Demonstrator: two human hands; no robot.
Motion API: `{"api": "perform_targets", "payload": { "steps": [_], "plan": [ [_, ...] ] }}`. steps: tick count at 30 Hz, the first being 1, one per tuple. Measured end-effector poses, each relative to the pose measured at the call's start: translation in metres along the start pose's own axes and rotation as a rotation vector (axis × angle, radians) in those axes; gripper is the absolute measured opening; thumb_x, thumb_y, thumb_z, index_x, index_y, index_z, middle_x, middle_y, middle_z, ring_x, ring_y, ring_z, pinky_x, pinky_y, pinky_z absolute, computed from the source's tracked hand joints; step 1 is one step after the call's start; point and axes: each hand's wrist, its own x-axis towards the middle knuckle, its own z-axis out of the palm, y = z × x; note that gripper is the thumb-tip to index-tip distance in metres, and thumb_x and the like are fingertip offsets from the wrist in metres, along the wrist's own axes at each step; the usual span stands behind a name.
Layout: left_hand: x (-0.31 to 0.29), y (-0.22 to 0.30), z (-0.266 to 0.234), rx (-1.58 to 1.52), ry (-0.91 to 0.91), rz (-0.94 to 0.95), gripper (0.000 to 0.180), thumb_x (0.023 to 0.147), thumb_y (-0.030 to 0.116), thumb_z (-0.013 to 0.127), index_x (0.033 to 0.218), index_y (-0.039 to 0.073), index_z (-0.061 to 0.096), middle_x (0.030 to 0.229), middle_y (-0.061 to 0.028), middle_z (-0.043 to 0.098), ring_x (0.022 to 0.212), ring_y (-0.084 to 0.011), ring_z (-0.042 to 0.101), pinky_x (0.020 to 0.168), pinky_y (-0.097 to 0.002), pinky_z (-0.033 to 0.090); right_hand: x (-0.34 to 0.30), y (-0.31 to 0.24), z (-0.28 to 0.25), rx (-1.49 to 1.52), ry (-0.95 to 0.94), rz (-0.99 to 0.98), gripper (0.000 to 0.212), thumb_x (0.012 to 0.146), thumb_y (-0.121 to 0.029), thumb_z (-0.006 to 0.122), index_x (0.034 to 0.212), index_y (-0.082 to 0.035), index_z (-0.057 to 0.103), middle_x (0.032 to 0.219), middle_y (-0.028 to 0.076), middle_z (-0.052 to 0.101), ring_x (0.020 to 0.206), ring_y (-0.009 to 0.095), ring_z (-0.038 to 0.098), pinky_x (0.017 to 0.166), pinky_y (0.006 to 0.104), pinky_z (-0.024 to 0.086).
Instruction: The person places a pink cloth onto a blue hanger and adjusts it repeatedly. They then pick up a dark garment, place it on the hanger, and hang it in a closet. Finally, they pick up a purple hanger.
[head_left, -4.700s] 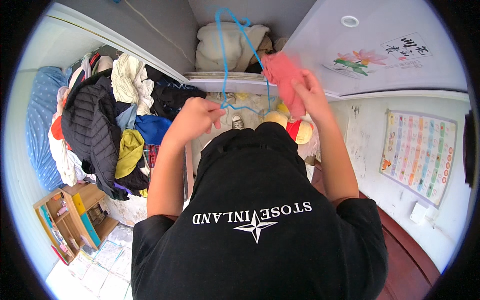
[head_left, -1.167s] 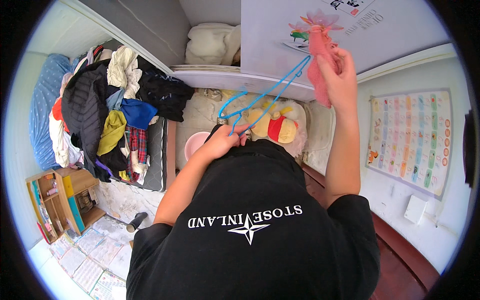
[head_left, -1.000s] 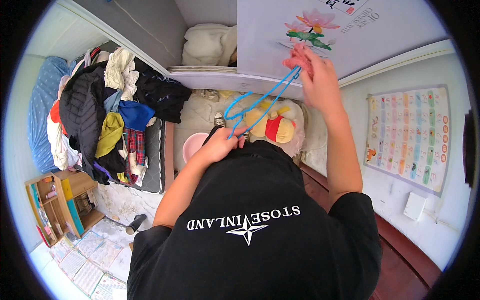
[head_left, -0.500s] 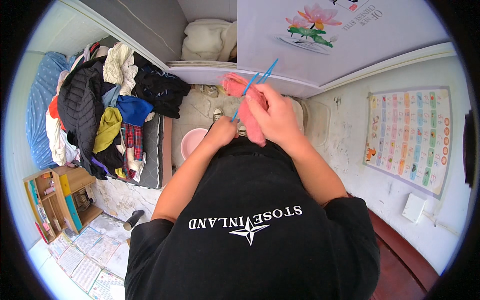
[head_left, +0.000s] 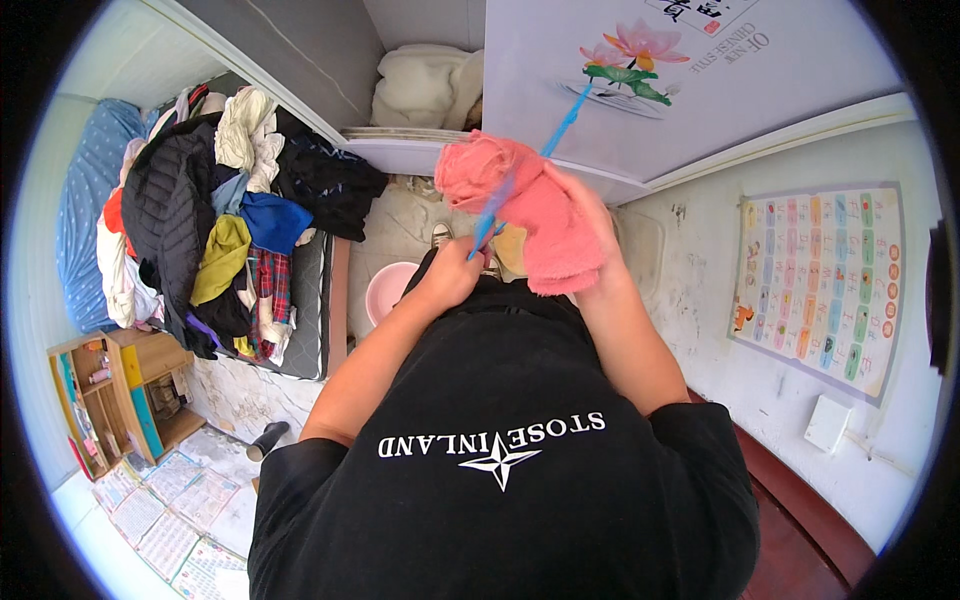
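My left hand (head_left: 455,268) is closed around the lower end of a blue clothes hanger (head_left: 567,122), seen nearly edge-on and slanting up to the right. A fluffy pink towel (head_left: 565,235) lies behind and beside the hanger, bunched at its upper left and hanging loose at its lower right. My right hand (head_left: 582,193) holds the towel up from behind, its fingers mostly hidden by the cloth. The hanger crosses in front of the towel; I cannot tell whether it passes through a fold.
A pink basin (head_left: 385,290) stands on the floor past my left forearm. Heaped clothes (head_left: 165,200) cover a bed at the left. Ahead is a wardrobe with a white sliding door (head_left: 640,130) and a white blanket (head_left: 425,88) inside. A chart (head_left: 815,285) hangs on the right wall.
The towel has been spread from a narrow bunch and now hangs wider, over my right hand. The hanger has turned and reaches further up to the right.
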Motion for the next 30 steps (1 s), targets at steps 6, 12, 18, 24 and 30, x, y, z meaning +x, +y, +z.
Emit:
{"api": "perform_targets", "payload": {
  "steps": [6,12,18,24,30],
  "plan": [
    [-0.012,-0.013,-0.003,-0.275,-0.193,-0.036,0.061,0.091,0.003,0.039,0.148,0.002,0.059,0.095,-0.0019,0.057,0.083,-0.0138,0.052,0.078,-0.0284,0.045,0.007,-0.057,-0.014,0.181,-0.29,-0.2,0.03,0.107,-0.022,0.055,0.132,-0.006,0.057,0.112,0.007,0.068,0.095,0.018,0.065,0.079,0.0319,0.055],
    [-0.015,0.02,-0.029,-0.36,-0.33,-0.145,0.063,0.089,0.003,0.038,0.148,0.002,0.059,0.094,-0.0003,0.056,0.082,-0.0103,0.049,0.073,-0.0242,0.041,0.019,-0.106,-0.03,-0.882,0.13,-0.682,0.037,0.098,-0.011,0.069,0.134,-0.004,0.062,0.122,0.005,0.071,0.101,0.017,0.067,0.083,0.0372,0.057],
    [-0.013,0.028,-0.046,-0.064,-0.317,-0.125,0.06,0.09,0.008,0.04,0.146,0.001,0.061,0.087,-0.0012,0.059,0.071,-0.0111,0.051,0.066,-0.0269,0.044,0.039,-0.084,-0.054,-1.89,-0.036,-1.165,0.048,0.086,-0.004,0.074,0.133,-0.004,0.066,0.129,0.017,0.071,0.103,0.031,0.067,0.089,0.0418,0.057],
    [0.007,0.01,-0.031,0.101,-0.159,-0.263,0.041,0.095,0.017,0.048,0.124,-0.001,0.072,0.076,-0.0061,0.066,0.064,-0.0149,0.058,0.061,-0.0323,0.047,0.028,-0.008,-0.032,-1.718,-0.16,-1.03,0.043,0.086,-0.004,0.072,0.13,-0.003,0.067,0.125,0.019,0.072,0.098,0.036,0.067,0.087,0.0436,0.056],
    [0.019,0.001,-0.025,0.253,-0.109,-0.406,0.041,0.103,0.027,0.051,0.093,-0.005,0.075,0.08,-0.0282,0.072,0.083,-0.0423,0.072,0.082,-0.0522,0.054,0.001,0.021,0.006,-1.09,0.036,-0.403,0.03,0.097,-0.014,0.071,0.125,-0.001,0.069,0.107,0.008,0.076,0.088,0.019,0.072,0.079,0.0341,0.057]
  ]
}}
